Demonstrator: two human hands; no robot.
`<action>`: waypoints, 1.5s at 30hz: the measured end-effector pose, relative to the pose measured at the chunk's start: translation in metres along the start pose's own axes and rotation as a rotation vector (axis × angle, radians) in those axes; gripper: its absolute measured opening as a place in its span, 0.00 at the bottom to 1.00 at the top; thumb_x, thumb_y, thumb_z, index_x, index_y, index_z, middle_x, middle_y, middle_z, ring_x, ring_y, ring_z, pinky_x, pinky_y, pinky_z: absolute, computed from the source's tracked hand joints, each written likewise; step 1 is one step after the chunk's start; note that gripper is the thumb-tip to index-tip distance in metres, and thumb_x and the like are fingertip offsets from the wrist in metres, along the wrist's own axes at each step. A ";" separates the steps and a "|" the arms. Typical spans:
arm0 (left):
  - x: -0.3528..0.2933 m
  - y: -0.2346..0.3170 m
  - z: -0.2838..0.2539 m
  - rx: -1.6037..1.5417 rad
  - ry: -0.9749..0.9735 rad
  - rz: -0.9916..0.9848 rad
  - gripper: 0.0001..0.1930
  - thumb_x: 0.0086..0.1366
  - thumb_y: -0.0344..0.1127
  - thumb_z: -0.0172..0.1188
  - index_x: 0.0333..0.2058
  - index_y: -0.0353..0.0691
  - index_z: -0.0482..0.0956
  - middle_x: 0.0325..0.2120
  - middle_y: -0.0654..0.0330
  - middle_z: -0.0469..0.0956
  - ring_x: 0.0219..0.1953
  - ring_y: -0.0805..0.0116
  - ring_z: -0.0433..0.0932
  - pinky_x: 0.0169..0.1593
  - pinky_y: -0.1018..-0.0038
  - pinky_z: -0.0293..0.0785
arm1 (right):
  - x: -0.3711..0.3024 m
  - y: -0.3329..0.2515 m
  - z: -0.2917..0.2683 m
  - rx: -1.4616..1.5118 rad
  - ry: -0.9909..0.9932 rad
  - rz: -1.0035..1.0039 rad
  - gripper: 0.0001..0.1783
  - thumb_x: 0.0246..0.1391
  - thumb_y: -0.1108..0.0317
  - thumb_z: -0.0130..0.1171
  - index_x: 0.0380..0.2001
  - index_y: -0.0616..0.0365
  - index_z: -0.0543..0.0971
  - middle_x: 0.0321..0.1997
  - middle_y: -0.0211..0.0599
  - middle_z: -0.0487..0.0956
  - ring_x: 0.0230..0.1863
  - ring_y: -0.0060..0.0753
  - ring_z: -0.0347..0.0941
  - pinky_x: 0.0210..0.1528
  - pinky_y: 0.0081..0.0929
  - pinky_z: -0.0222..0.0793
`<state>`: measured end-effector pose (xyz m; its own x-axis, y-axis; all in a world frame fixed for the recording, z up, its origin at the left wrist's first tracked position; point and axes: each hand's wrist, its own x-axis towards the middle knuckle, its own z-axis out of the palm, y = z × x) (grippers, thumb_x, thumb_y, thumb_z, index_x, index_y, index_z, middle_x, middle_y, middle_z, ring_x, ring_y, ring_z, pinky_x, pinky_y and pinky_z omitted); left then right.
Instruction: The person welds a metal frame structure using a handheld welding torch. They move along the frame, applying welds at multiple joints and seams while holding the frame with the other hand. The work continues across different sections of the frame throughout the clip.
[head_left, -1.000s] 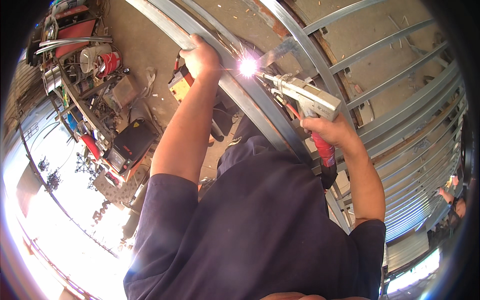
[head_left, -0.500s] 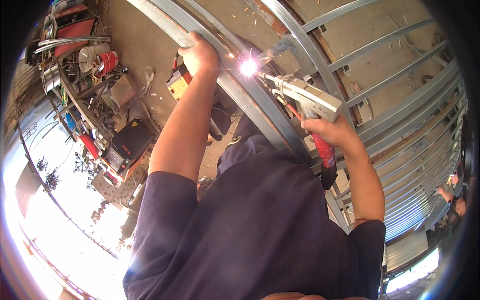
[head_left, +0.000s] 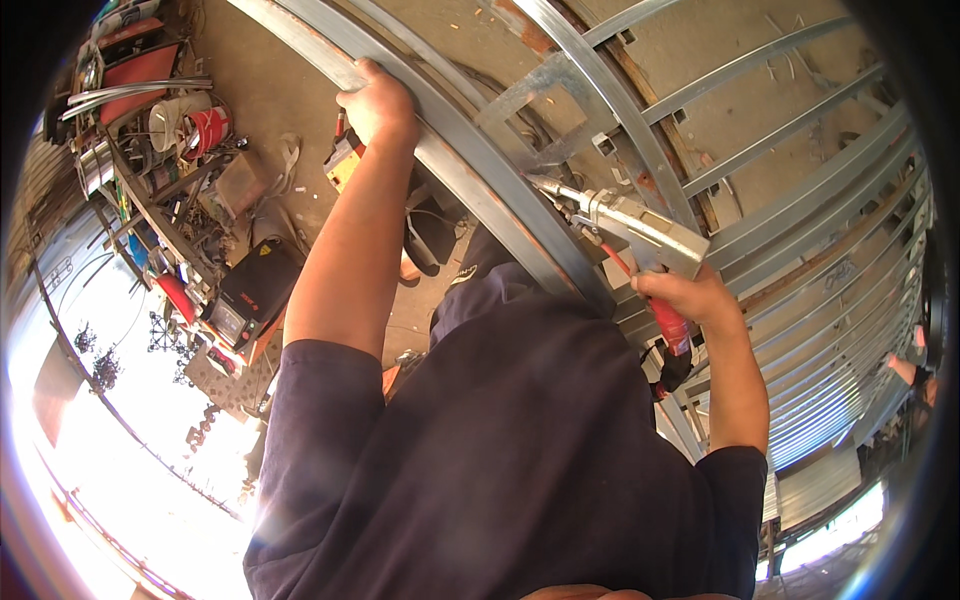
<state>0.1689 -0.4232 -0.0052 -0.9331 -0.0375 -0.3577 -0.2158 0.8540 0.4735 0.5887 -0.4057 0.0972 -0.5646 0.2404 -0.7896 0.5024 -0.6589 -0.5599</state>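
So we had a welding gun (head_left: 650, 232) just to the right of our long metal beam (head_left: 485, 172), its nozzle angled at the beam's side. Couldn't tell if the tip was actually touching. Our right hand (head_left: 690, 292), also right of the beam, had its fingers wrapped round the gun's red handle (head_left: 670, 328); how the trigger finger sat was hidden. Our left hand (head_left: 380, 105) was gripping the beam itself, farther up it than the nozzle, 1 finger laid over the top and some of the others out of sight.

Just left of the beam, near that hand, we had a yellow box (head_left: 342, 170). On the beam's right a flat metal strip (head_left: 520, 95) lay between it and a big frame of curved grey bars (head_left: 785, 131). Well left of the beam were a black machine (head_left: 255, 295) and 2 buckets, 1 white (head_left: 163, 122) and 1 red (head_left: 208, 132). Way right of the beam, at the frame's far side, another person's arm (head_left: 905, 370) showed.
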 end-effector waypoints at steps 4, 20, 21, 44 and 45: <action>0.000 -0.001 0.000 -0.004 0.006 -0.005 0.46 0.70 0.66 0.50 0.66 0.24 0.64 0.61 0.32 0.74 0.62 0.37 0.77 0.66 0.53 0.71 | 0.003 0.006 -0.002 -0.035 -0.006 0.009 0.20 0.52 0.69 0.69 0.50 0.58 0.81 0.40 0.26 0.80 0.40 0.21 0.75 0.43 0.27 0.75; 0.006 -0.006 0.006 0.006 0.040 0.032 0.43 0.72 0.64 0.49 0.63 0.22 0.65 0.56 0.31 0.78 0.57 0.35 0.80 0.62 0.51 0.75 | 0.004 0.005 0.001 -0.118 0.035 0.012 0.17 0.52 0.66 0.69 0.45 0.59 0.83 0.37 0.26 0.81 0.38 0.21 0.76 0.41 0.27 0.75; 0.006 -0.006 0.006 0.002 0.037 0.034 0.43 0.72 0.64 0.50 0.63 0.22 0.65 0.56 0.32 0.78 0.57 0.35 0.80 0.62 0.51 0.75 | 0.003 0.005 0.001 -0.102 0.029 0.004 0.17 0.52 0.66 0.69 0.45 0.59 0.83 0.37 0.25 0.81 0.38 0.21 0.76 0.41 0.27 0.75; 0.004 -0.005 0.004 -0.007 0.025 0.024 0.45 0.72 0.65 0.50 0.66 0.22 0.63 0.57 0.30 0.77 0.58 0.34 0.79 0.63 0.51 0.74 | -0.003 0.021 -0.005 -0.077 0.013 -0.035 0.19 0.51 0.68 0.71 0.47 0.58 0.82 0.39 0.27 0.82 0.40 0.22 0.78 0.43 0.27 0.76; 0.005 -0.005 0.004 -0.005 0.021 0.030 0.45 0.71 0.65 0.50 0.66 0.22 0.63 0.57 0.29 0.77 0.58 0.34 0.79 0.64 0.50 0.73 | -0.004 0.021 -0.005 -0.078 0.020 -0.032 0.19 0.51 0.68 0.71 0.47 0.58 0.82 0.39 0.28 0.82 0.41 0.22 0.78 0.43 0.27 0.76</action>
<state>0.1667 -0.4256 -0.0122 -0.9450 -0.0229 -0.3261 -0.1891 0.8521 0.4881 0.6050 -0.4172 0.0874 -0.5686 0.2747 -0.7754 0.5344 -0.5932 -0.6021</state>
